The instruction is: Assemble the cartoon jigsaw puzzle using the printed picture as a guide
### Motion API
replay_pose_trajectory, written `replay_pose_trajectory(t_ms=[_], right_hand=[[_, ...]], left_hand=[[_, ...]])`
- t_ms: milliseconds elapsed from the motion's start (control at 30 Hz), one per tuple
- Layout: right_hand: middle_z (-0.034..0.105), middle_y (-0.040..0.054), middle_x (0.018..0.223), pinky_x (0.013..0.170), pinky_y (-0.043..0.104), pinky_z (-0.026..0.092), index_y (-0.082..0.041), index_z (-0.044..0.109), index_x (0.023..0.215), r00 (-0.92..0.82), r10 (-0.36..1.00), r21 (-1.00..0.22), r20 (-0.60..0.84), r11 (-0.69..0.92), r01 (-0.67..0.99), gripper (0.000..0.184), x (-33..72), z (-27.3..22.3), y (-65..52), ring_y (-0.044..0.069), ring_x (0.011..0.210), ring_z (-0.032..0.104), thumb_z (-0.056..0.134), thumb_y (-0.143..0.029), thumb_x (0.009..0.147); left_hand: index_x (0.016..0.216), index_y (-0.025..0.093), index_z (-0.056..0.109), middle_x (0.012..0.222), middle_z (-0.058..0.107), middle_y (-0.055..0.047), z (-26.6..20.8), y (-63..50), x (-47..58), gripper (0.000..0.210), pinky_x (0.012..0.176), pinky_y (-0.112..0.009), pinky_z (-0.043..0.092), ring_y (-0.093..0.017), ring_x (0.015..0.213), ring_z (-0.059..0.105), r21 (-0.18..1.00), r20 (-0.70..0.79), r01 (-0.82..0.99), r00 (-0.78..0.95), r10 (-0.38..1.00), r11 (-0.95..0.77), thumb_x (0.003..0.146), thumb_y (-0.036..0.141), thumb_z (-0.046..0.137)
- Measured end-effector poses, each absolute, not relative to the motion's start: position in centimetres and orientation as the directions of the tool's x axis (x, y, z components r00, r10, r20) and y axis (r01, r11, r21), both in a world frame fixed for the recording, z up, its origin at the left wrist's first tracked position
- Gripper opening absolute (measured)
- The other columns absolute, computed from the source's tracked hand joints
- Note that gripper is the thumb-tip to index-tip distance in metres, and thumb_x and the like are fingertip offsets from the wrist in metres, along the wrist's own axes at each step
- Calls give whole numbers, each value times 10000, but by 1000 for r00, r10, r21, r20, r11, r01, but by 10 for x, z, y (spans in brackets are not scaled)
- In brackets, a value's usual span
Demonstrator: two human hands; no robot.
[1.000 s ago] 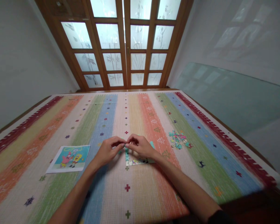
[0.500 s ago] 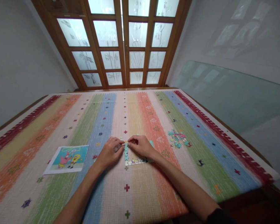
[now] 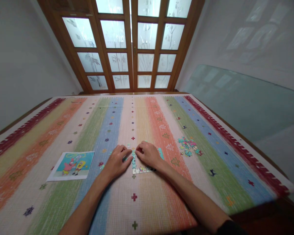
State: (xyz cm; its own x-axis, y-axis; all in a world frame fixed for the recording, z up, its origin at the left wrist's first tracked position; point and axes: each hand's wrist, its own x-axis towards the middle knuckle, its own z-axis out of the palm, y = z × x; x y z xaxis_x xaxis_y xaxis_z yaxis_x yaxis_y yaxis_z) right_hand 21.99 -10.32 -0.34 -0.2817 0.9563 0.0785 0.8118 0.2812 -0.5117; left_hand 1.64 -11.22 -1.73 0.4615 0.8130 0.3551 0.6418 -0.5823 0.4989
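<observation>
A partly joined jigsaw puzzle (image 3: 134, 165) lies on the tablecloth between my hands, with a turquoise left side and a paler bottom row. My left hand (image 3: 118, 160) presses its bent fingers and thumb against the left border. From the other side my right hand (image 3: 149, 154) pinches at a small jigsaw piece (image 3: 133, 152) near the top of that border; the fingertips cover part of it. Beyond my right hand a turquoise strip of joined pieces (image 3: 160, 152) shows, partly hidden by the wrist.
A printed cartoon picture (image 3: 73, 165) lies to the left. On the right is a heap of loose jigsaw pieces (image 3: 189, 147). One loose piece (image 3: 128, 145) sits just past my fingers. The striped tablecloth (image 3: 107, 127) covers the table; glazed wooden doors (image 3: 133, 71) stand behind it.
My left thumb has slid down along the puzzle's left border, away from the index fingertip. My right hand stays at nearly the same spot. The camera view has shifted slightly.
</observation>
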Motion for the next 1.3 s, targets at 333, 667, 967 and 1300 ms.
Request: replay_pose_trajectory(t_ms=[333,667,967,1300], right_hand=[[714,75,937,758,284,432,-174,782,932,-294,953,-508,66,286,812,140,220,-1,-103,184,846,643,659,-238,953],[706,73,993,785,280,454,-176,794,1026,-330,940,-522,83,324,789,205,225,1,-105,185,865,652,665,-148,868],[699,66,1026,793,269,450,-175,793,1050,-365,928,-513,75,350,784,222,227,1,-104,177,892,649,655,-150,878],[682,66,1013,774,281,453,-171,777,1074,-356,929,-546,102,351,760,236,230,1,-104,178,855,633,661,-134,871]], left_hand=[[1126,212,708,1024,643,-95,-27,-105,11,264,922,-461,513,-293,980,598,396,427,795,284,859,-459,915,349,627],[1108,191,730,1002,652,-117,-34,-100,8,259,909,-483,510,-314,962,596,356,417,850,228,880,-389,947,296,556],[1009,192,729,945,651,-107,-33,-98,8,208,877,-463,505,-307,941,593,393,412,839,206,888,-377,947,285,553],[995,202,688,943,719,-81,-29,-99,10,146,890,-452,495,-283,937,623,545,397,731,207,894,-411,930,250,566]])
